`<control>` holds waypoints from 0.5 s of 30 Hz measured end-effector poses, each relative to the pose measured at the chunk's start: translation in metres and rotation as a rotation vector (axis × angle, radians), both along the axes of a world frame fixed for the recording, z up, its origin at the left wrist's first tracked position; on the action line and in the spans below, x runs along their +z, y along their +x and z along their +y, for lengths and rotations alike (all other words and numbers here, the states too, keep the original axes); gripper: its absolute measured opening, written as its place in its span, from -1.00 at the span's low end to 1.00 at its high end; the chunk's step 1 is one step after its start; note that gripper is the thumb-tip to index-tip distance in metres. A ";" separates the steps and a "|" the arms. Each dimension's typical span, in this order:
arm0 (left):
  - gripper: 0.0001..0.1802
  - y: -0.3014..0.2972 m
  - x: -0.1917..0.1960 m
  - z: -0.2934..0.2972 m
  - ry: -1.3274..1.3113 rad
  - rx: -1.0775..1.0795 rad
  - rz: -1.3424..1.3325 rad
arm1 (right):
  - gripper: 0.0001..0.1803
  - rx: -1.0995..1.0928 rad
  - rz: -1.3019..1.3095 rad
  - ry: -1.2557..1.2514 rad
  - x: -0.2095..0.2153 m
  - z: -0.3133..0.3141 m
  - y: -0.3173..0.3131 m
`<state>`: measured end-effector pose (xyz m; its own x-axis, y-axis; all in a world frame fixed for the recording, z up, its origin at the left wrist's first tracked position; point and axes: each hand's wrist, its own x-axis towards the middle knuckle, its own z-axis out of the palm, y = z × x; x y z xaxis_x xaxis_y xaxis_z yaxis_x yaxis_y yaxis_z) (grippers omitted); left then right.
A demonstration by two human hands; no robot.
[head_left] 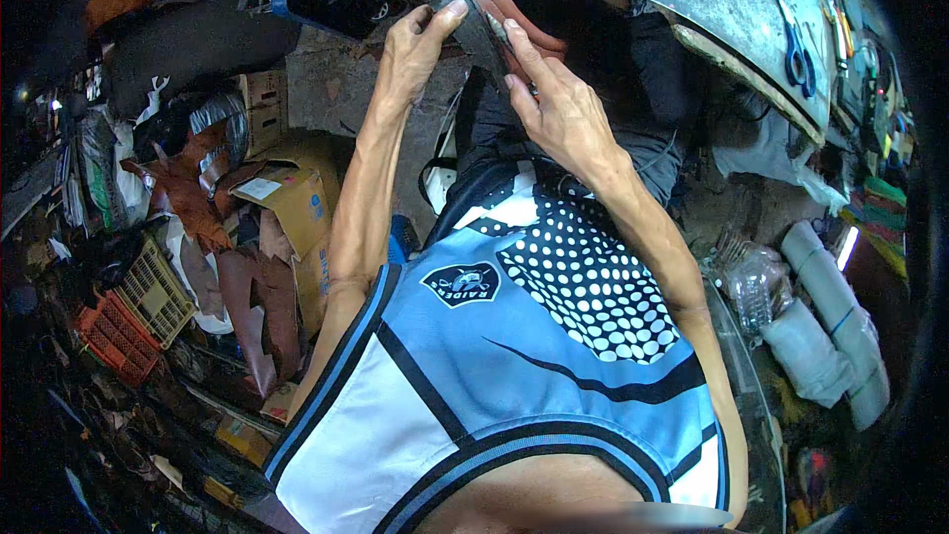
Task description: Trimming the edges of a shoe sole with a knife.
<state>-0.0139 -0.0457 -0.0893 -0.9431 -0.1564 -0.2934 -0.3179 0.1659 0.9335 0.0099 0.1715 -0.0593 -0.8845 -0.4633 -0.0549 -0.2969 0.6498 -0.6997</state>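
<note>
Hands: both are raised under the edge of the metal worktop (732, 0).
Left hand (410, 49): fingers are closed on the dark strap (484, 35).
Right hand (559, 104): fingers are curled, pressed against the reddish strap (519, 15).
Surroundings: cardboard boxes (287, 198) and leather scraps (247, 307) are seen below left.

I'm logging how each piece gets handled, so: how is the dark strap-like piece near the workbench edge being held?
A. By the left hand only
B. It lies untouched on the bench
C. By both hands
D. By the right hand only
C: the left hand and right hand both grip the dark strap-like piece by the workbench edge.
</note>
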 end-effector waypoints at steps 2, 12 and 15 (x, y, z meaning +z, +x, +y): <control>-0.31 0.001 0.000 0.000 0.011 -0.002 -0.005 | -0.25 0.006 0.035 -0.014 -0.003 0.000 0.000; -0.33 -0.001 -0.002 0.002 0.027 0.014 0.020 | -0.26 0.016 0.104 -0.066 -0.006 0.000 -0.005; -0.35 -0.002 -0.005 0.001 0.062 -0.027 0.004 | -0.26 0.012 0.106 -0.066 -0.004 0.000 -0.006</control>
